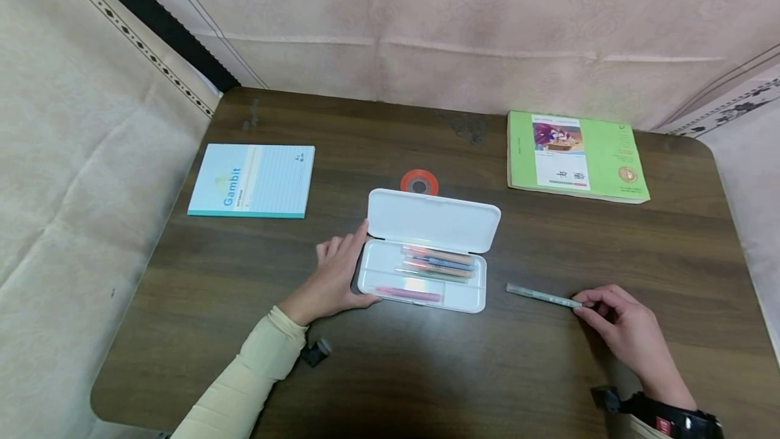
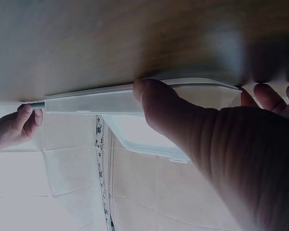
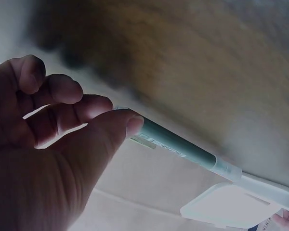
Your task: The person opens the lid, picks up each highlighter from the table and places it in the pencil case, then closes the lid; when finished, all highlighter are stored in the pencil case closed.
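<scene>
In the head view a white pencil case (image 1: 372,269) lies on the table with its lid (image 1: 434,219) raised. Several pens (image 1: 439,264) and a pink pen (image 1: 408,294) lie inside it. My left hand (image 1: 338,269) grips the case by its left end; the left wrist view shows the thumb (image 2: 156,98) on its front wall. To the right of the case, my right hand (image 1: 621,324) pinches one end of a green pen (image 1: 542,296) between thumb and finger. The pen's other end points toward the case, and in the head view a gap separates the two.
Behind the case sits an orange-red roll of tape (image 1: 419,182). A light blue notebook (image 1: 251,180) lies at the back left, and a green book (image 1: 575,156) at the back right. Pale cloth (image 1: 487,32) hangs behind the brown table (image 1: 426,371).
</scene>
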Available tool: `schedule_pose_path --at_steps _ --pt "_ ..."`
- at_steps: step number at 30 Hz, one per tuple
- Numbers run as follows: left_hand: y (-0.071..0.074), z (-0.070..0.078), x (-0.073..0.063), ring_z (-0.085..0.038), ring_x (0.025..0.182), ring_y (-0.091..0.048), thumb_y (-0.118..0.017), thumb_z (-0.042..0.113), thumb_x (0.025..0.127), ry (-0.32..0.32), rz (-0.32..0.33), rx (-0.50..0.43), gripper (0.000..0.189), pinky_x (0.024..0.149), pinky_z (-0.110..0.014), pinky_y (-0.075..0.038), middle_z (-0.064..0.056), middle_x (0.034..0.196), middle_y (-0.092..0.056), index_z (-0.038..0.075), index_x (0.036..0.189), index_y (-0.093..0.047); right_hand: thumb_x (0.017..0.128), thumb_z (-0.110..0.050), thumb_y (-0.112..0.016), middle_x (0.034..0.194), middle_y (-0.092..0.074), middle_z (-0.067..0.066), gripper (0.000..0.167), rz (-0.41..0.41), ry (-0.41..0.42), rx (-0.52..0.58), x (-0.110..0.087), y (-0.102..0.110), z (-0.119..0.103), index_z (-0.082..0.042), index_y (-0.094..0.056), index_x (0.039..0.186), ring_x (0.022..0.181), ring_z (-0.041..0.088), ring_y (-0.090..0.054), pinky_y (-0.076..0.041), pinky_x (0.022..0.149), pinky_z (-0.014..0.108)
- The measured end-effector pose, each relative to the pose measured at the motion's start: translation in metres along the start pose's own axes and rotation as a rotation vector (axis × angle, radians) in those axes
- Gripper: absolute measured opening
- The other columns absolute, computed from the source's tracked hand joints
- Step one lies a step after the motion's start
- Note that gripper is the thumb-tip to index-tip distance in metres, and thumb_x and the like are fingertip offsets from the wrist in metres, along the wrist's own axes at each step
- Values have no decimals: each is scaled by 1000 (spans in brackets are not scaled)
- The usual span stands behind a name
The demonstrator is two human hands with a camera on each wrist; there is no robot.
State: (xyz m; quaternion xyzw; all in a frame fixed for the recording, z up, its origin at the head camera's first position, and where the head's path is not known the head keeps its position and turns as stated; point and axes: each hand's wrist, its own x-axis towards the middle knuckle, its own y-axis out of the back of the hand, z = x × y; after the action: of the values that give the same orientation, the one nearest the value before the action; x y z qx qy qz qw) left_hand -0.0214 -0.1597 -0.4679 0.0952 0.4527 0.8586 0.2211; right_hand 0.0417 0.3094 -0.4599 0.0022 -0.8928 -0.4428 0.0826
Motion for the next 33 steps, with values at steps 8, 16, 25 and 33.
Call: schedule_pose_path --at_steps 8,16,25,33 --pt "0 0 0 -27 105 -39 -88 45 69 4 -2 0 128 91 -46 -20 -13 140 -47 6 159 -5 78 4 -79 81 -58 -11 27 2 19 39 7 1 -14 -19 -72 88 67 -4 -43 -34 56 15" --pt "1 0 0 -28 108 -39 -88 45 69 9 -6 0 128 91 -47 -20 -14 142 -46 5 158 -6 80 -3 -79 85 -58 -11 22 -79 78 35 24 -16 -53 -20 -70 90 68 0 -44 -36 57 16" --pt "-2 -1 0 -28 109 -39 -88 46 68 -1 3 5 128 91 -47 -20 -15 142 -46 5 158 -6 82 -7 -79 88 -59 -8 16 -190 166 40 43 -52 -90 -17 -71 92 75 6 -51 -45 63 22" --pt "-2 -2 0 -27 106 -39 -87 46 68 -3 9 5 128 91 -46 -20 -14 141 -47 6 158 -6 82 -11 -79 88 -59 -6 15 -226 258 64 52 -72 -112 -17 -72 94 76 8 -50 -43 64 23"
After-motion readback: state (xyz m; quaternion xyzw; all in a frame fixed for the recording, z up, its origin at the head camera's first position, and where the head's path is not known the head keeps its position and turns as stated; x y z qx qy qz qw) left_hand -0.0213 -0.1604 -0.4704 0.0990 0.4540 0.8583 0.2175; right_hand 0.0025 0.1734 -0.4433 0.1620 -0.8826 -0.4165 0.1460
